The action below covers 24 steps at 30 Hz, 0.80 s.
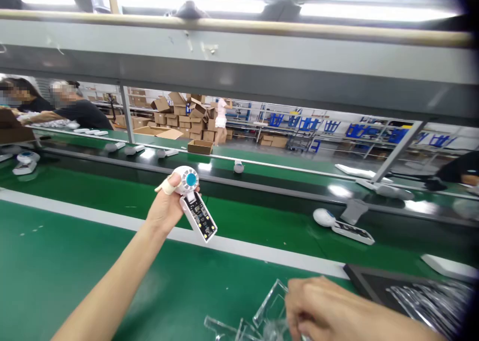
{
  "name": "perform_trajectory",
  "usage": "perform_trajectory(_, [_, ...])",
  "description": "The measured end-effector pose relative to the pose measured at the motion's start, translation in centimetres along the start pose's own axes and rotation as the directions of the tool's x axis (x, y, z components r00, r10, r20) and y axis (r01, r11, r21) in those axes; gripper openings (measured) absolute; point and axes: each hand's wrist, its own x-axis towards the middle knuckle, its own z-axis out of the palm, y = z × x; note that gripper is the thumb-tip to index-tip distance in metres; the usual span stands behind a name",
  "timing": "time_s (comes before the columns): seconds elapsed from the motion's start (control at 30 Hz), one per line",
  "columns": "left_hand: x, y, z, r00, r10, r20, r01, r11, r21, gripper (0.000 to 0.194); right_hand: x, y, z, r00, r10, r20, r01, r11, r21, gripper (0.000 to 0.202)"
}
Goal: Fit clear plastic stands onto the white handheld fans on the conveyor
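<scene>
Held up over the work surface, my left hand (167,207) is closed around a white handheld device (202,216). A round head with a ribbed ring and blue centre tops it, and its open handle bares a black circuit board. A pale wrap covers a finger or thumb of that hand. At the lower right, my right hand (318,306) curls down into several clear plastic pieces (243,328), fingers closed. One frame-like clear piece (270,301) reaches from its fingertips; the exact grip is partly hidden. A similar white device (350,230) lies on the green belt, its board also exposed.
A dark tray (368,281) of clear strips stands at the right, beside a white part (449,267). More white devices (25,162) lie along the line. A metal upright (398,151) and overhead beam (239,76) cross ahead. Co-workers sit far left; an arm reaches in at right.
</scene>
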Motion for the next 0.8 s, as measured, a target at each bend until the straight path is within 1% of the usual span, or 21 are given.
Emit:
perform_trajectory(0.03, [-0.2, -0.3, 0.3, 1.000, -0.022, 0.014, 0.022, 1.000, -0.016, 0.041, 0.4, -0.2, -0.8, 1.000, 0.026, 0.007, -0.026, 1.000, 0.004, 0.019])
perform_trajectory(0.07, [-0.4, -0.6, 0.5, 0.999, -0.039, 0.023, 0.039, 0.999, -0.031, 0.040, 0.9, -0.5, -1.6, 0.998, 0.054, -0.029, -0.055, 0.998, -0.021, 0.019])
perform_trajectory(0.1, [-0.6, -1.0, 0.7, 0.998, -0.052, 0.027, 0.054, 0.998, -0.042, 0.039, 1.7, -0.8, -2.1, 0.991, 0.075, -0.115, -0.083, 0.994, -0.067, 0.020])
perform_trajectory(0.13, [-0.9, -1.3, 0.9, 0.997, -0.065, 0.027, 0.066, 0.997, -0.047, 0.038, 2.7, -1.2, -2.4, 0.973, 0.072, -0.221, -0.100, 0.988, -0.118, 0.023])
perform_trajectory(0.17, [-1.1, -1.5, 1.1, 0.997, -0.079, 0.024, 0.080, 0.996, -0.049, 0.037, 3.9, -1.4, -2.4, 0.943, 0.045, -0.330, -0.103, 0.982, -0.160, 0.027])
perform_trajectory(0.23, [-1.7, -2.1, 1.5, 0.993, -0.115, 0.007, 0.115, 0.992, -0.044, 0.035, 6.4, -1.8, -1.7, 0.860, -0.031, -0.509, -0.079, 0.978, -0.194, 0.044])
perform_trajectory(0.27, [-1.9, -2.3, 1.7, 0.991, -0.135, -0.004, 0.135, 0.990, -0.042, 0.035, 7.7, -2.0, -1.1, 0.822, -0.061, -0.567, -0.062, 0.979, -0.195, 0.053])
perform_trajectory(0.3, [-2.1, -2.5, 1.8, 0.988, -0.153, -0.019, 0.152, 0.987, -0.044, 0.035, 8.9, -2.3, -0.3, 0.795, -0.081, -0.602, -0.051, 0.979, -0.198, 0.059])
perform_trajectory(0.33, [-2.3, -2.7, 1.9, 0.986, -0.166, -0.034, 0.164, 0.985, -0.053, 0.035, 10.0, -2.6, 0.5, 0.778, -0.088, -0.622, -0.052, 0.978, -0.203, 0.060])
perform_trajectory(0.4, [-2.6, -3.0, 2.2, 0.983, -0.178, -0.047, 0.173, 0.981, -0.083, 0.036, 11.8, -3.4, 2.2, 0.770, -0.067, -0.634, -0.081, 0.976, -0.202, 0.054])
perform_trajectory(0.5, [-2.8, -3.2, 2.5, 0.982, -0.185, -0.035, 0.180, 0.977, -0.115, 0.037, 13.3, -5.0, 3.9, 0.787, 0.006, -0.617, -0.110, 0.985, -0.130, 0.049])
perform_trajectory(0.6, [-3.0, -3.2, 2.7, 0.983, -0.180, -0.038, 0.175, 0.978, -0.114, 0.040, 13.8, -6.4, 4.7, 0.806, 0.107, -0.582, -0.122, 0.992, 0.014, 0.050])
perform_trajectory(0.67, [-3.1, -3.1, 2.7, 0.986, -0.160, -0.051, 0.154, 0.982, -0.109, 0.041, 13.8, -7.0, 5.2, 0.817, 0.168, -0.552, -0.140, 0.986, 0.092, 0.051])
perform_trajectory(0.73, [-3.1, -2.8, 2.7, 0.989, -0.140, -0.058, 0.134, 0.987, -0.088, 0.041, 13.8, -7.1, 5.9, 0.828, 0.213, -0.519, -0.146, 0.975, 0.166, 0.052])
perform_trajectory(0.8, [-3.0, -2.5, 2.6, 0.992, -0.109, -0.058, 0.106, 0.993, -0.049, 0.042, 13.6, -6.7, 6.6, 0.855, 0.234, -0.462, -0.106, 0.953, 0.285, 0.055])
